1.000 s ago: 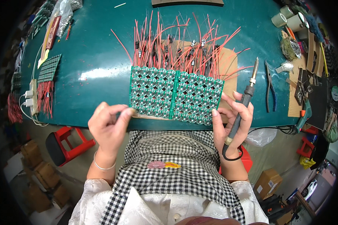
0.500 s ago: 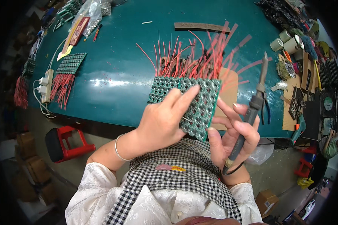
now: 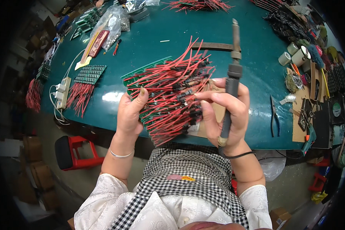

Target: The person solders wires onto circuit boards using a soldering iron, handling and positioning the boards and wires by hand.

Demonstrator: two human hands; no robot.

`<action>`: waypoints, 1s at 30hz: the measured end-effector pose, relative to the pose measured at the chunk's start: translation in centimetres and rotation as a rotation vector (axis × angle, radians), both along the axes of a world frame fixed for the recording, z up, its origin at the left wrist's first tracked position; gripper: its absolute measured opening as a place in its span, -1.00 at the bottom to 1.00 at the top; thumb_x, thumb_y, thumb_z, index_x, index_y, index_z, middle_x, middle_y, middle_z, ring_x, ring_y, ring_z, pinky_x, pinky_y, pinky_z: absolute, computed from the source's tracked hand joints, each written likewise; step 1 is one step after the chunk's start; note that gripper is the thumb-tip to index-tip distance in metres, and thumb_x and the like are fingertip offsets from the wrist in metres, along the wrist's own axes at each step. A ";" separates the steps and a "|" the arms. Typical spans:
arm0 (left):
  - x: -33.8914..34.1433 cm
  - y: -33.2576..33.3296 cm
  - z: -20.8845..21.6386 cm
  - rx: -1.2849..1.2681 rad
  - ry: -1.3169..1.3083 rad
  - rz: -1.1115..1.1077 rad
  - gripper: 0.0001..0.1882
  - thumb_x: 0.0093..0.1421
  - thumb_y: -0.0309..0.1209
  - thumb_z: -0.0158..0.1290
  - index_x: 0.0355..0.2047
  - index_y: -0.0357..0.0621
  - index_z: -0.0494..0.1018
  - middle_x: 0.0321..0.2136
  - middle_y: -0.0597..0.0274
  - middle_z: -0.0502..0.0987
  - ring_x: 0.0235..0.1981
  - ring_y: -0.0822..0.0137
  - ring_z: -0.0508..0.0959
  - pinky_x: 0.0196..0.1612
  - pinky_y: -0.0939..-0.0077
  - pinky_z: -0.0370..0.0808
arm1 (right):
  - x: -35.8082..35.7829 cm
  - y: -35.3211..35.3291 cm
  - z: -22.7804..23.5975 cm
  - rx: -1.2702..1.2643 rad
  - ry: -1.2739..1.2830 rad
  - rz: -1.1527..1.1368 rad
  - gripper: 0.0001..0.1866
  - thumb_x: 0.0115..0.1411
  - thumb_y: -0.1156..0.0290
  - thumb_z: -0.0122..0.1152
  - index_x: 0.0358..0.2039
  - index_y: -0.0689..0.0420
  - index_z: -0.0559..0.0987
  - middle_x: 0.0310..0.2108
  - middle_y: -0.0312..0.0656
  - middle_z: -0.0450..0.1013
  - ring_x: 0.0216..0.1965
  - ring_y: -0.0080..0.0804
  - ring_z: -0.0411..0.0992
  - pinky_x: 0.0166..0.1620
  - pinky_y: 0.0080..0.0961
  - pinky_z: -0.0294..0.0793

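My left hand (image 3: 131, 111) grips a green circuit board panel (image 3: 131, 78) by its left side, thumb on top. The panel's near face is covered with red wires (image 3: 163, 90) that carry small black parts and spread to the right. Between the fingers of my right hand (image 3: 230, 111) stands a soldering iron (image 3: 234, 73), its grey tip pointing up and away from the panel. My right fingertips reach the wire ends, and whether they pinch any of them I cannot tell. Most of my left fingers are hidden beneath the panel.
Pliers (image 3: 275, 117) lie right of my right hand. A dark flat bar (image 3: 214, 46) lies beyond the panel. Another wired panel (image 3: 89, 74) and a white power strip (image 3: 63, 93) are on the left. White thread spools (image 3: 301, 55) stand at right. A red stool (image 3: 80, 151) is below the table edge.
The panel has been turned over, so the wires now face up instead of the soldered side. My left hand has shifted to its left edge; the iron is held more upright.
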State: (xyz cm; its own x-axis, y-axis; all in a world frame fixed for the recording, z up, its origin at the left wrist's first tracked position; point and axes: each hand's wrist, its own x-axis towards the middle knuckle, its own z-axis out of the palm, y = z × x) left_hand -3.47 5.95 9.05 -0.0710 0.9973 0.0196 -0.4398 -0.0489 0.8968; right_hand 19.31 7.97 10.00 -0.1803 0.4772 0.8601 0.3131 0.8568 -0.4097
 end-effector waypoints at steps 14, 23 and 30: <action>0.5 -0.5 -2.1 -0.056 -0.071 -0.191 -0.52 0.30 -0.22 0.22 0.08 -0.33 0.46 -0.03 0.10 0.61 -0.04 0.35 0.60 0.04 0.37 0.54 | -2.9 4.1 -2.3 -0.029 0.081 0.014 -0.55 0.00 0.78 0.29 -0.09 0.08 0.61 -0.06 -0.02 0.47 -0.33 -0.26 0.59 -0.39 -0.43 0.61; 0.6 0.0 -2.2 -0.055 -0.101 -0.242 -0.41 0.28 -0.17 0.24 0.15 -0.35 0.40 0.02 0.07 0.58 0.01 0.30 0.59 0.10 0.32 0.52 | -1.7 3.9 -2.7 -0.083 -0.096 0.078 -0.44 -0.04 0.80 0.38 -0.01 0.12 0.51 0.02 0.02 0.41 -0.20 -0.30 0.58 -0.35 -0.53 0.64; 0.7 0.0 -2.0 -0.062 -0.109 -0.265 -0.40 0.27 -0.19 0.26 0.16 -0.34 0.38 0.04 0.07 0.57 0.03 0.28 0.58 0.12 0.32 0.51 | -1.8 3.5 -3.2 -0.076 0.003 -0.015 -0.59 -0.01 0.75 0.33 -0.13 0.11 0.62 -0.15 -0.08 0.44 -0.28 -0.24 0.59 -0.34 -0.39 0.63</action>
State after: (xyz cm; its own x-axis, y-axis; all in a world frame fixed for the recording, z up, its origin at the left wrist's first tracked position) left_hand -2.82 5.93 7.03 0.1938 0.9804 -0.0358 -0.5235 0.1342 0.8414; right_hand 17.52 11.44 6.82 -0.1696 0.5439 0.8218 0.3246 0.8182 -0.4745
